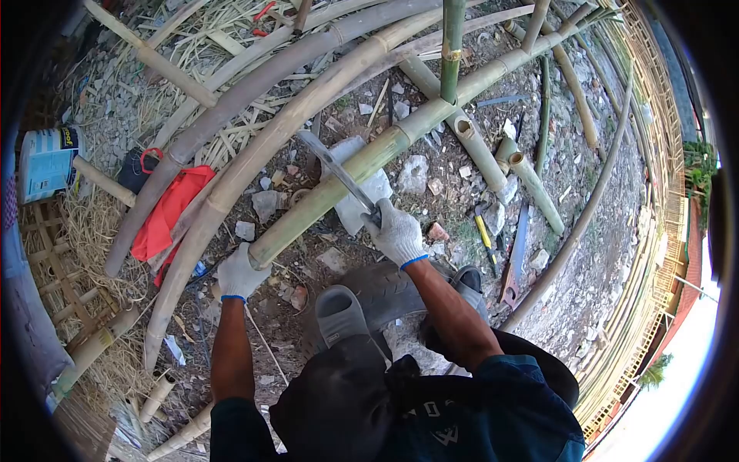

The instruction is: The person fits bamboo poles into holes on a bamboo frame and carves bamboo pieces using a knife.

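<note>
My right hand (399, 233), in a white glove with a blue cuff, is closed round the handle of a long machete (333, 164). Its blade lies across the top of a thick green bamboo pole (362, 171). At the pole's near cut end, my left hand (240, 275), gloved the same way, is against the bamboo with its fingers at the end. A pale flat stone (358, 192) shows beneath the pole. An upright green bamboo piece (452, 50) meets the pole farther along.
Right of my hands lie a handsaw (517, 258) and a yellow-handled tool (486, 237). Long curved bamboo poles (254, 154) cross the left side, by a red cloth (173, 212) and a bucket (46, 165). Short bamboo pieces (539, 192) and rubble lie beyond.
</note>
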Motion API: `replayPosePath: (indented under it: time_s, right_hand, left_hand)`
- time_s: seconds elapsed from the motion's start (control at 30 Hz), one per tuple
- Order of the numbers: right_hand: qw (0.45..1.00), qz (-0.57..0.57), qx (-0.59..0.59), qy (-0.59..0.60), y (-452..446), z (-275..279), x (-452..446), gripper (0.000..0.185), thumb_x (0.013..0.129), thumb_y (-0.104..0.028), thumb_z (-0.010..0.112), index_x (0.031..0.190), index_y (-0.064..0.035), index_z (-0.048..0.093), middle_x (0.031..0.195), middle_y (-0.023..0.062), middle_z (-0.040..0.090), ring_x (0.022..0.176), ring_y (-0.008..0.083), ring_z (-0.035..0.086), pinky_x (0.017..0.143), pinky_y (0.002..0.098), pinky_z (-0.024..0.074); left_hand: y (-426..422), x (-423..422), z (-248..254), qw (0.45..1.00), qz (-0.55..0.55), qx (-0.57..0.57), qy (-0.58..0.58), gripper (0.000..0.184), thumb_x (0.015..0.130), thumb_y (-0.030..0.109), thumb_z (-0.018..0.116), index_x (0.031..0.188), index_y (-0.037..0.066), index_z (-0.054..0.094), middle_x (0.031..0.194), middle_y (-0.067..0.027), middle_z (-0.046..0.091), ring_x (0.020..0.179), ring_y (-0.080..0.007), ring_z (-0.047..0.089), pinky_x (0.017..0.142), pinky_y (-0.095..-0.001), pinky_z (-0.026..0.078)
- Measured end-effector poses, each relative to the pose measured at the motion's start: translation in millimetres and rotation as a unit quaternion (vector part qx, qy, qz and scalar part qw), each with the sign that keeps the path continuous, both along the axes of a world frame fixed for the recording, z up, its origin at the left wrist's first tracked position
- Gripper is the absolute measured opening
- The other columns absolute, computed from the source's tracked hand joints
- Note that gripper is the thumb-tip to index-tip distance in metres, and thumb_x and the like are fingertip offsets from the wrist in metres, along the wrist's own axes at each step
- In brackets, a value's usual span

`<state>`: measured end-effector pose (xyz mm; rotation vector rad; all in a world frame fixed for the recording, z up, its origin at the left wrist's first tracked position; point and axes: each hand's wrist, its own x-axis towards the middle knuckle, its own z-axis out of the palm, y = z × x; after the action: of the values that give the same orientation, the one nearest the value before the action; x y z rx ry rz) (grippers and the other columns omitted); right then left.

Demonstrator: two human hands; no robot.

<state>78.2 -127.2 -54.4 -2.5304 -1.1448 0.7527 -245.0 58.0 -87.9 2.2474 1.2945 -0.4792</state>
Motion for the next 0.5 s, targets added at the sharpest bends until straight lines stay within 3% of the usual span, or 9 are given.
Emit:
replayPosePath:
  time_s: [0.37, 0.5]
  right_hand:
    - [0.999, 0.031, 0.042, 0.01, -12, 3, -9, 0.042, 0.096, -0.047, 0.07, 0.104, -0.0065, 0.06, 0.081, 0.0179, 0.072, 0.078, 0.0414, 0.073, 0.068, 0.0522, 0.0561]
    - [0.999, 0.002, 0.009, 0.036, -11, 6, -12, 0.049, 0.095, -0.054, 0.07, 0.103, -0.0061, 0.061, 0.082, 0.0189, 0.072, 0.079, 0.0407, 0.073, 0.069, 0.0512, 0.0564]
  left_hand:
    - [-7, -6, -8, 0.999, -0.001, 0.036, -0.01, 0.061, 0.072, 0.047, 0.084, 0.116, 0.012, 0.06, 0.1, -0.0164, 0.075, 0.094, -0.0376, 0.074, 0.082, -0.0507, 0.058]
    - [-9, -4, -4, 0.999, 0.0, 0.035, -0.011, 0.062, 0.072, 0.05, 0.085, 0.115, 0.012, 0.061, 0.1, -0.017, 0.075, 0.094, -0.038, 0.074, 0.082, -0.0511, 0.058]
